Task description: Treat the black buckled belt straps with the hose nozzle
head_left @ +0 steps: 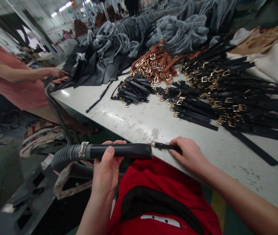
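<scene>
One black buckled strap (163,146) is at the near edge of the counter (129,122), pinched by the fingers of the right hand (188,152), its single buckle (153,143) just beside the end of one black nozzle (129,150). The fingers of the left hand (108,163) wrap this nozzle. Beyond lie one pile of brown straps (151,63) and black straps (237,98) too densely heaped to count; at left stands one co-worker (13,75).

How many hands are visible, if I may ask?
4: the wearer's left hand around the black nozzle, right hand on a buckled strap, and a co-worker's two hands at black pieces. Others may be hidden.
</scene>
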